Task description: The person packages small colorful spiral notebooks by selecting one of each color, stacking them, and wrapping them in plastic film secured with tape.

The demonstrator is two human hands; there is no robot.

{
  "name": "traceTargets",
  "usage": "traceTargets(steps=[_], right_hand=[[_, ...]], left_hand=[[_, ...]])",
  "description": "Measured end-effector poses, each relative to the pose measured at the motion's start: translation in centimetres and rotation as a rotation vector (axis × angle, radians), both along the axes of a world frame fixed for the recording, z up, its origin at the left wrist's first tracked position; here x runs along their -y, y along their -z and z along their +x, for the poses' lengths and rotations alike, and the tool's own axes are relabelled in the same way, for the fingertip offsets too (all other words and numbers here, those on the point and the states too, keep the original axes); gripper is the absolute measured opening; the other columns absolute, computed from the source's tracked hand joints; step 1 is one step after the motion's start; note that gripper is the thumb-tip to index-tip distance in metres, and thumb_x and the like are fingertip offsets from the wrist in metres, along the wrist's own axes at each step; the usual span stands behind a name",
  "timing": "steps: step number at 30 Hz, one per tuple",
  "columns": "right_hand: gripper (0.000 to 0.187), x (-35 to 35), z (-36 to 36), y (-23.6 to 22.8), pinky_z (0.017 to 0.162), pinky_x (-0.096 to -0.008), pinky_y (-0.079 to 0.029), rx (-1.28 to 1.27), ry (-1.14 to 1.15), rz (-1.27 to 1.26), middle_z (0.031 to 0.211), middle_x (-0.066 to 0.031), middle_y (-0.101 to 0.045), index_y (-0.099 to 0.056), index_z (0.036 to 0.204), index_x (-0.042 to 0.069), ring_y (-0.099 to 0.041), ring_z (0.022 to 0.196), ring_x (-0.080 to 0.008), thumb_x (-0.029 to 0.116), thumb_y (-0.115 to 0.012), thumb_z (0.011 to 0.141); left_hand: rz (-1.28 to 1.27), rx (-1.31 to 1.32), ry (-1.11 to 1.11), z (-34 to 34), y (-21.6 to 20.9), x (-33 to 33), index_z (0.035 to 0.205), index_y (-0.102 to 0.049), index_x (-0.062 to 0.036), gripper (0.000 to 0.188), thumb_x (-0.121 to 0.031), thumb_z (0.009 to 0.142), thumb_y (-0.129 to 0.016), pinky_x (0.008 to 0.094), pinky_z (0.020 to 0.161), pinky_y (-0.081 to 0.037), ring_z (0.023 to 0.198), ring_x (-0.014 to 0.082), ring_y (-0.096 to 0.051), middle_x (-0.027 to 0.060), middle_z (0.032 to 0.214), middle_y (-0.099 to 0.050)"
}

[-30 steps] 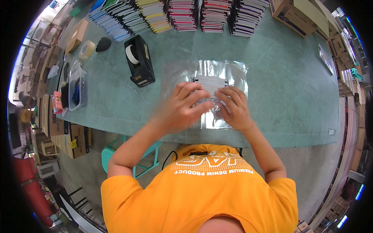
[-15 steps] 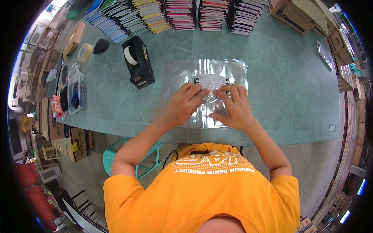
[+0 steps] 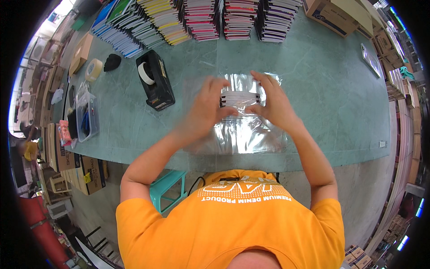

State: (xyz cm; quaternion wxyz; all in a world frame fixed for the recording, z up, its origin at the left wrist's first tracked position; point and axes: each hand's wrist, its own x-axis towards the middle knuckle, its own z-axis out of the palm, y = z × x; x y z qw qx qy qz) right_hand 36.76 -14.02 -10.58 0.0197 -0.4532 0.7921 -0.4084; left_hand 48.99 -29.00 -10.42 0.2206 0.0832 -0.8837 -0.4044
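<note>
The white, dark-marked stack is sitting on the desk amid clear plastic film, between the hands. Change: instead of bunching together over its near side, left hand and right hand are now standing apart at its two ends, thumbs and fingers spreading, neither visibly clamping (film contact: can't tell). Handling is probably shifting from the film's near side to the stack's ends. Black tape dispenser is standing unused, left.
</note>
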Motion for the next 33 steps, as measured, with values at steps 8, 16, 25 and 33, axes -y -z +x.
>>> traceTargets(steps=[8,16,25,33], right_hand=[[0.024,1.9,-2.1,-0.6,0.069,-0.0389,-0.046,0.172,-0.328,0.37,0.085,-0.0125,-0.062,-0.063,0.084,0.002,-0.059,0.083,-0.0294,0.013,-0.071,0.064],[0.008,0.3,3.5,-2.2,0.076,-0.0374,-0.049,-0.236,-0.301,0.627,0.087,-0.0137,-0.06,-0.064,0.073,0.004,-0.06,0.09,-0.0284,0.009,-0.065,0.067],[0.043,-4.8,4.0,5.0,0.104,-0.0479,-0.026,-0.59,-0.226,0.055,0.129,-0.005,-0.049,-0.054,0.123,0.015,-0.041,0.124,-0.0255,0.015,-0.052,0.079],[0.044,-3.8,4.3,6.2,0.106,-0.0485,-0.02,-0.657,-0.187,0.101,0.132,-0.0028,-0.048,-0.058,0.116,0.018,-0.04,0.127,-0.0224,0.022,-0.063,0.073]], left_hand=[[-0.059,0.307,0.36,-2.6,0.0,3.2,0.083,-0.063,-0.0025,0.024,-0.017,0.068,-0.075,0.0327,0.063,-0.044,0.071,0.0229,-0.055,0.0103,0.083,-0.058],[-0.569,0.198,0.4,0.8,-0.4,-0.3,0.096,-0.057,0.0031,0.031,-0.016,0.073,-0.065,0.0399,0.081,-0.044,0.091,0.0327,-0.054,0.0178,0.093,-0.057],[-0.79,-0.176,0.123,3.5,2.2,-2.3,0.097,-0.062,-0.0031,0.03,-0.011,0.069,-0.063,0.0393,0.074,-0.041,0.092,0.024,-0.053,0.0078,0.097,-0.06],[-0.585,-0.081,-0.008,5.0,2.8,-0.4,0.103,-0.061,-0.006,0.027,-0.02,0.081,-0.063,0.0407,0.084,-0.04,0.099,0.0292,-0.053,0.0117,0.105,-0.059]])
